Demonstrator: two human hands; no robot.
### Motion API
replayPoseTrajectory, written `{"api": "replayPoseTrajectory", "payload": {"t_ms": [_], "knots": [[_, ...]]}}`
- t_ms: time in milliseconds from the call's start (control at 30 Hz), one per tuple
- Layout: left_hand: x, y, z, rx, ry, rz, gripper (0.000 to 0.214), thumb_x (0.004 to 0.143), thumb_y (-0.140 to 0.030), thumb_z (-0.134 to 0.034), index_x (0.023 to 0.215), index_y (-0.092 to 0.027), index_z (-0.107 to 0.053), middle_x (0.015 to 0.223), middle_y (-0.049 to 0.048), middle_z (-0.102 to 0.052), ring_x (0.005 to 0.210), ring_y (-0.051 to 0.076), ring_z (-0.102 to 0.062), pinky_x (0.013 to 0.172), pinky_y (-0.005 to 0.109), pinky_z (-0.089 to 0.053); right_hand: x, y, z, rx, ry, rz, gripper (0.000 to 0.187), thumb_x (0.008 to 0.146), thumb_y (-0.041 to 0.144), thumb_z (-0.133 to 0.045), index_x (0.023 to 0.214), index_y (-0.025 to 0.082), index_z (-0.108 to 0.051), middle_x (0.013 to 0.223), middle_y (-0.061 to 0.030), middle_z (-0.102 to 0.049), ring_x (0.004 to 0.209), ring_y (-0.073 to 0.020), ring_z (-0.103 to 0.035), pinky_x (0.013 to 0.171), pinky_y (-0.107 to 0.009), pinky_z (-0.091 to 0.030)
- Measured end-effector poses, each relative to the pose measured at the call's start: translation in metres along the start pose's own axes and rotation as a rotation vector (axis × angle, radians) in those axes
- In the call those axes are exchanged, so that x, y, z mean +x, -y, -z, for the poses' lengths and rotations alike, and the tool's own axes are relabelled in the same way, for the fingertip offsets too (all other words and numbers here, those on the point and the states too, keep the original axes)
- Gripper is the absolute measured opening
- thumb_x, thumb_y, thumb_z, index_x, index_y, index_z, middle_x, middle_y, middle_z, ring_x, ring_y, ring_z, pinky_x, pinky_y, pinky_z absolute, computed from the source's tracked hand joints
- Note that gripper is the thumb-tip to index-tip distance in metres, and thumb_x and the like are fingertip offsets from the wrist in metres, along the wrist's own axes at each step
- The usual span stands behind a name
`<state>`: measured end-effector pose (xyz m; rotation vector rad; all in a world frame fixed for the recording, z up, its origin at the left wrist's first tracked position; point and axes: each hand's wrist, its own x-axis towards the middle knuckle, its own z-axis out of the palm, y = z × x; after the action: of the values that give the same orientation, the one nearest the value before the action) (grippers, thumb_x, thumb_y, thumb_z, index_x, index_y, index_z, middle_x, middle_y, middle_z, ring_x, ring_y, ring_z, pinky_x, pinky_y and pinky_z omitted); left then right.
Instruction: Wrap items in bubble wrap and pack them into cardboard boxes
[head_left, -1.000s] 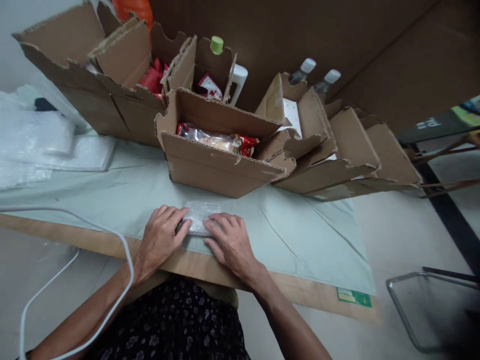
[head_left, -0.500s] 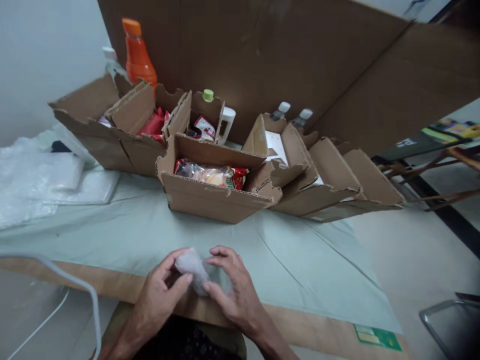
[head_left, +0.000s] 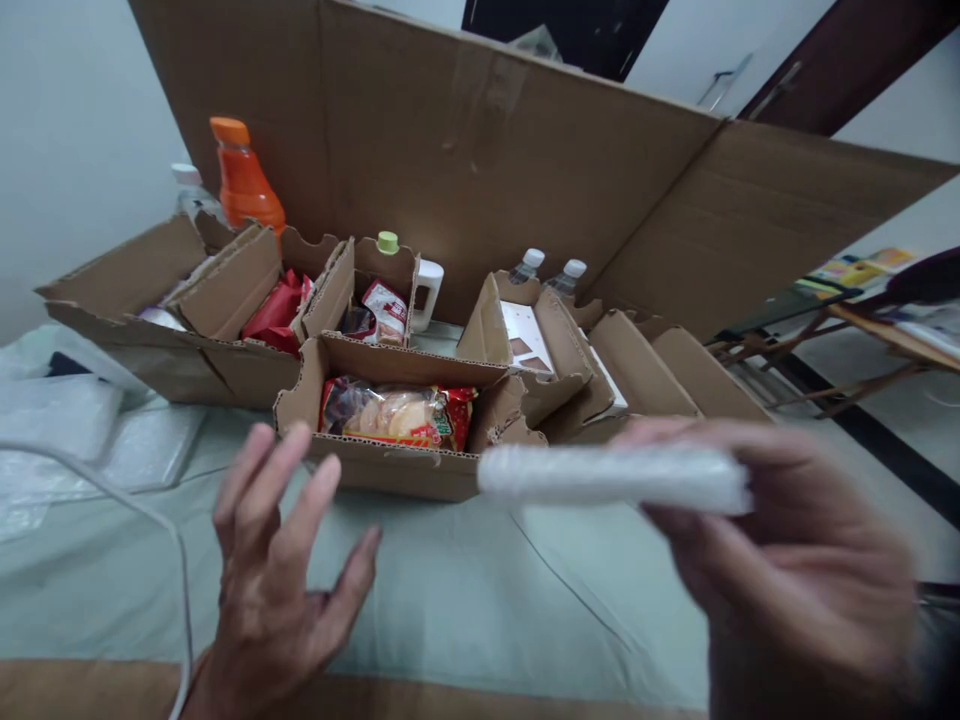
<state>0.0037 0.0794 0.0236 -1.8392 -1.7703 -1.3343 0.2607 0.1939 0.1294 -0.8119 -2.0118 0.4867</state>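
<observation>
My right hand (head_left: 795, 560) is closed on a whitish translucent roll (head_left: 600, 477), perhaps rolled plastic, raised close to the camera and blurred by motion. The roll lies nearly level, pointing left, in front of the small cardboard box (head_left: 382, 470). My left hand (head_left: 277, 570) is raised above the cloth with its fingers spread and nothing in it. Its fingertips appear in front of that box's left corner. Inside the box lies a clear and red snack packet (head_left: 397, 412).
Cardboard bins (head_left: 247, 375) stand at the back left, holding a red packet (head_left: 277, 310); more bins (head_left: 637, 370) stand at the right. An orange bottle (head_left: 247, 185) rises behind. Plastic bags (head_left: 67, 420) lie at left, near a white cable (head_left: 169, 530). A tall cardboard panel (head_left: 390, 130) backs the table.
The hands were together low over the table edge around a crumpled translucent bundle. Now they are apart and higher, with the roll in my right hand. The camera view has tilted up.
</observation>
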Motion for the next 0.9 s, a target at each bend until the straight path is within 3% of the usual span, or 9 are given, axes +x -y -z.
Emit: {"api": "replayPoseTrajectory", "payload": {"t_ms": [67, 200, 333, 533, 733, 833, 900], "knots": [[0.013, 0.007, -0.003, 0.060, 0.000, 0.020, 0.069, 0.087, -0.013, -0.068, 0.149, -0.031, -0.045, 0.160, 0.0103, -0.041, 0.157, 0.039, -0.024, 0.124, 0.071, -0.023, 0.029, 0.000, 0.007, -0.015, -0.027, 0.048, 0.017, 0.095, 0.030, -0.069, 0.112, 0.033, -0.066, 0.105, -0.0069, -0.075, 0.089, -0.0236, -0.074, 0.071, -0.037, -0.060], [0.004, 0.014, -0.005, -0.012, 0.008, 0.077, 0.037, 0.087, -0.006, -0.063, 0.115, -0.030, -0.061, 0.137, 0.0082, -0.059, 0.147, 0.037, -0.042, 0.119, 0.071, -0.033, 0.068, -0.006, -0.008, -0.285, 0.373, 0.141, 0.014, 0.092, 0.022, -0.059, 0.101, 0.028, -0.068, 0.092, 0.0006, -0.076, 0.075, -0.0168, -0.071, 0.063, -0.029, -0.053], [-0.007, 0.013, -0.006, -0.115, 0.008, 0.094, 0.036, 0.086, -0.003, -0.061, 0.111, -0.029, -0.060, 0.124, 0.0066, -0.062, 0.136, 0.033, -0.054, 0.114, 0.066, -0.043, 0.086, -0.011, -0.035, -0.305, 0.584, 0.171, 0.013, 0.090, 0.018, -0.055, 0.093, 0.025, -0.065, 0.075, 0.0041, -0.070, 0.058, -0.0123, -0.063, 0.053, -0.026, -0.043], [0.000, 0.016, -0.007, -0.143, 0.009, 0.091, 0.037, 0.086, -0.001, -0.059, 0.111, -0.028, -0.061, 0.117, 0.0052, -0.061, 0.125, 0.027, -0.060, 0.115, 0.062, -0.045, 0.091, -0.021, -0.063, -0.435, 0.848, 0.207, 0.014, 0.084, 0.015, -0.063, 0.075, 0.025, -0.059, 0.062, 0.0041, -0.064, 0.050, -0.0129, -0.053, 0.049, -0.027, -0.031], [0.000, 0.020, -0.008, -0.168, -0.006, 0.074, 0.038, 0.085, -0.003, -0.063, 0.111, -0.031, -0.062, 0.115, 0.0040, -0.063, 0.120, 0.028, -0.063, 0.112, 0.064, -0.047, 0.073, -0.050, -0.104, -0.706, 1.140, 0.336, 0.020, 0.079, 0.004, -0.068, 0.069, 0.021, -0.069, 0.072, -0.0034, -0.075, 0.067, -0.0203, -0.067, 0.069, -0.034, -0.041], [-0.002, 0.018, -0.007, -0.151, -0.029, 0.086, 0.043, 0.086, -0.004, -0.065, 0.117, -0.032, -0.062, 0.122, 0.0052, -0.061, 0.124, 0.028, -0.061, 0.112, 0.062, -0.048, 0.078, -0.046, -0.094, -0.710, 1.106, 0.383, 0.017, 0.080, 0.006, -0.070, 0.075, 0.022, -0.073, 0.077, -0.0045, -0.076, 0.075, -0.0230, -0.069, 0.077, -0.038, -0.044], [-0.007, 0.017, -0.005, -0.111, -0.097, 0.144, 0.057, 0.084, -0.006, -0.070, 0.132, -0.034, -0.058, 0.140, 0.0073, -0.054, 0.133, 0.030, -0.055, 0.115, 0.060, -0.046, 0.079, -0.034, -0.067, -0.658, 0.948, 0.387, 0.011, 0.085, 0.014, -0.070, 0.086, 0.024, -0.074, 0.086, -0.0046, -0.078, 0.084, -0.0246, -0.070, 0.080, -0.038, -0.046]]}}
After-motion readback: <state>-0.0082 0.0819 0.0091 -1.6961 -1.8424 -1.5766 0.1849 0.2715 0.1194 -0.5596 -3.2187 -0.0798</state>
